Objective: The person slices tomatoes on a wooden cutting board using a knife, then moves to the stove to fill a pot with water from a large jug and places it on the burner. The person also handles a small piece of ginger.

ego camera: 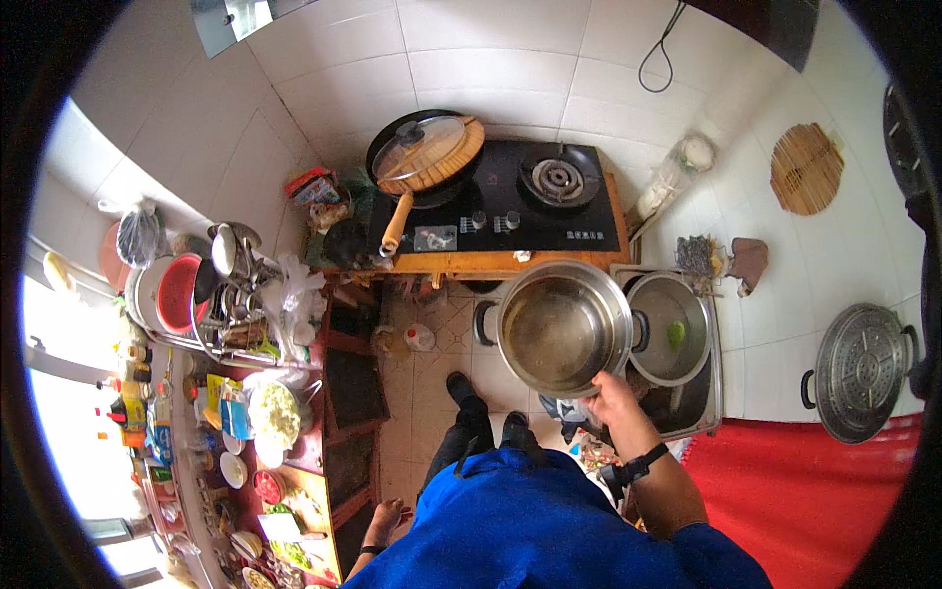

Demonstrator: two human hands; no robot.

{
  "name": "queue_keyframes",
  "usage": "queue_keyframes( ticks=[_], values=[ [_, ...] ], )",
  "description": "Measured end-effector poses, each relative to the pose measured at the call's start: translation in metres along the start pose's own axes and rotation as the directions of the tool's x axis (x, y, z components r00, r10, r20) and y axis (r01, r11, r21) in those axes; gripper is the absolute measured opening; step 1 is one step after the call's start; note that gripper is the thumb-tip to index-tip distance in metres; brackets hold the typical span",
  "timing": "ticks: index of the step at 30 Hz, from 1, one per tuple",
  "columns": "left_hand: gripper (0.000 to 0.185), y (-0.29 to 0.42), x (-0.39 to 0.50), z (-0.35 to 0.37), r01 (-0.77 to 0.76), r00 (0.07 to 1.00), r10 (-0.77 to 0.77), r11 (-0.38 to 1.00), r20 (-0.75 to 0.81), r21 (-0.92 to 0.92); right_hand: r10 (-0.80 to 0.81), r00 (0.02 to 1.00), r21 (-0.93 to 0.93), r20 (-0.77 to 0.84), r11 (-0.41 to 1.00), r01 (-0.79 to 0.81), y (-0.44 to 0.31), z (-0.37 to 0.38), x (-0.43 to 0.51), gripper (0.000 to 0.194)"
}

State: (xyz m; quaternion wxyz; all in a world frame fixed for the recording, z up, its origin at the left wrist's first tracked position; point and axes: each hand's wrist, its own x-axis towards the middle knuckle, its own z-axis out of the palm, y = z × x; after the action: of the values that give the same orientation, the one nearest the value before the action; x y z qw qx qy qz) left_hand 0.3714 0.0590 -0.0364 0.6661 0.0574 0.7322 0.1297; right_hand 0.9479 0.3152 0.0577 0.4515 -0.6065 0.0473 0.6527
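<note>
My right hand [612, 399] grips the near rim of a wide stainless steel pot [563, 331]. This pot has two black side handles, and its inside looks wet. It is in front of the gas stove, with its right side close to a second metal pot [666, 361] in the sink. A green leafy scrap [675, 335] lies in the sink pot. Low at my left side hangs my left hand [391, 514], with nothing in it and the fingers loosely apart. The cutting board [316, 489] on the left counter is the nearest surface to it.
A lidded wok [423, 151] occupies the stove's left burner; the right burner [557, 179] is bare. Its wooden handle [397, 224] juts over the front edge. The sink rim [715, 383] is on the right. A plastic jug [419, 337] stands on the floor. Chopped vegetables [274, 414] crowd the left counter.
</note>
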Motion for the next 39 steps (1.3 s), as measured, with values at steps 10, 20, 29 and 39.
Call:
queue_keyframes(
  ticks=[10,20,29,39],
  values=[
    [0.04,0.245,0.063,-0.041,-0.332,0.941,0.337,0.936,0.024,-0.119,-0.223,0.974,0.136,0.028,0.966,0.218,-0.151,0.129,0.064,0.028],
    [0.03,0.225,0.052,-0.017,-0.327,0.942,0.329,0.944,-0.071,0.045,-0.311,0.95,-0.017,-0.005,0.95,0.311,-0.277,0.2,0.143,0.019],
    [0.033,0.193,0.047,0.04,-0.085,0.996,0.07,0.932,-0.056,-0.353,-0.18,0.983,-0.111,0.042,0.977,0.184,-0.34,0.21,0.209,0.044],
    [0.044,0.289,0.046,0.102,-0.256,0.961,0.231,0.951,-0.151,-0.171,0.02,0.995,-0.096,0.102,0.995,-0.01,-0.381,0.208,0.223,0.052]
  ],
)
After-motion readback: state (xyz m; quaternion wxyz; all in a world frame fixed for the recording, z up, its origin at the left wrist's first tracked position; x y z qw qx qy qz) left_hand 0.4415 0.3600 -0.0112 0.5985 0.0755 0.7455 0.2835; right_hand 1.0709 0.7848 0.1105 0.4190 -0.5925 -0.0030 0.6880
